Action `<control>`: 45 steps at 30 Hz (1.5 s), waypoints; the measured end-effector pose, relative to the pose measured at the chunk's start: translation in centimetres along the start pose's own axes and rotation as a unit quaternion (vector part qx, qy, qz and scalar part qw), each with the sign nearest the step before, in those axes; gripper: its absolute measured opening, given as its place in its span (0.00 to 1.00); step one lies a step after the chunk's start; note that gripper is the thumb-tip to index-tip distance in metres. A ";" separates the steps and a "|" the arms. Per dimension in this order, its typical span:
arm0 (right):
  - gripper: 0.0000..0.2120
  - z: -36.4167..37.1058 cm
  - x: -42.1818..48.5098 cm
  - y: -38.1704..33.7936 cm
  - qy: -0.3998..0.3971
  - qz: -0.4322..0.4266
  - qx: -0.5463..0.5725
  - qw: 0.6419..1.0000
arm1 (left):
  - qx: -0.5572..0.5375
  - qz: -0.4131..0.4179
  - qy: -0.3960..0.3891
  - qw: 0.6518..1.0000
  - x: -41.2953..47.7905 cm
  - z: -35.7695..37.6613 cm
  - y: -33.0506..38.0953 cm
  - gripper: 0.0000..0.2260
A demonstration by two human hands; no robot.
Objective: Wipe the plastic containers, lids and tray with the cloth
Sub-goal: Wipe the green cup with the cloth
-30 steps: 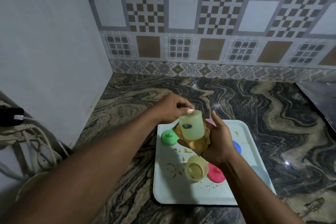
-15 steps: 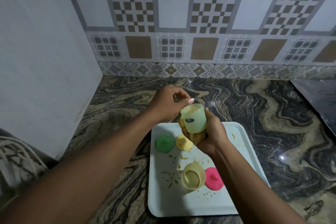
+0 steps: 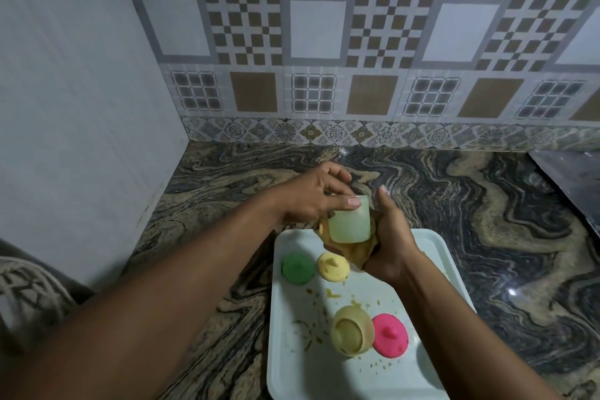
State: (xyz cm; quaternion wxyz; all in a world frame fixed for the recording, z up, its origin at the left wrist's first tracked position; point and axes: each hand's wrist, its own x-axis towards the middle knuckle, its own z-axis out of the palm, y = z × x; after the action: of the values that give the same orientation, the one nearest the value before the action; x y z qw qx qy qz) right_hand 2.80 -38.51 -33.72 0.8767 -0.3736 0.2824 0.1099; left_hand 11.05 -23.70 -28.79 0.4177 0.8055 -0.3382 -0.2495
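Held clear of the dark marbled worktop (image 3: 487, 221), above the far edge of the pale blue rectangular plastic tray (image 3: 292, 351): the translucent pale green plastic container (image 3: 349, 224).

Left hand (image 3: 311, 198): grip pinched on the container's upper rim, thumb on the near wall.

Right hand (image 3: 389, 243): grip cupped round the crumpled mustard-brown cloth (image 3: 358, 253), pressing it against the container's underside and far wall.

Step in hand, as I judge it: rubbing the outer wall. To do it well:
- Let the left grip turn the container by the rim while the cloth hand holds steady.
- Move the pinch so the patches under the fingers get wiped too.
- Push cloth inside afterwards.
- The plastic is light and likely slippery if wet, so hold firm and work over the tray.

Waiting on the tray, toward the worktop's near edge: round green lid (image 3: 297, 268), round yellow lid (image 3: 333, 266), round pink lid (image 3: 389, 339), a yellowish soiled container (image 3: 352, 333) on its side, and yellow smears between them.
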 end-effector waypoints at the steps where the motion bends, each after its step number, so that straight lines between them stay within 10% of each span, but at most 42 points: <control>1: 0.37 -0.3 -0.1 0.1 -0.009 0.015 0.001 1.000 | -0.009 -0.006 -0.017 1.000 -0.2 -0.2 -0.2 0.11; 11: 0.32 0.5 -0.9 1.1 0.046 -0.075 -0.017 0.996 | 0.028 -0.033 0.006 0.999 -0.4 0.5 1.4 0.11; 27: 0.40 0.7 -2.4 1.2 0.002 0.020 0.008 1.000 | -0.104 -0.016 0.026 0.994 -0.9 0.6 -0.1 0.05; 32: 0.40 -1.0 -2.6 1.1 -0.012 0.055 0.100 0.993 | -0.318 -0.040 0.167 0.932 -1.5 3.0 -1.2 0.11; 38: 0.34 0.4 -1.7 0.6 0.015 -0.073 0.160 0.984 | -0.157 0.021 0.283 0.946 -1.0 5.6 -2.0 0.05; 45: 0.25 0.9 -1.1 0.7 0.065 -0.199 0.046 0.977 | -0.051 -0.038 0.246 0.967 -1.7 4.0 -2.1 0.38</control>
State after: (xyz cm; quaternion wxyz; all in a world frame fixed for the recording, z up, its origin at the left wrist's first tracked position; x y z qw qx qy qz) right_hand 1.97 -37.36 -33.01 0.8770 -0.3882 0.2633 -0.1042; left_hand 7.90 -23.50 -32.47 0.5192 0.8318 -0.1809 -0.0761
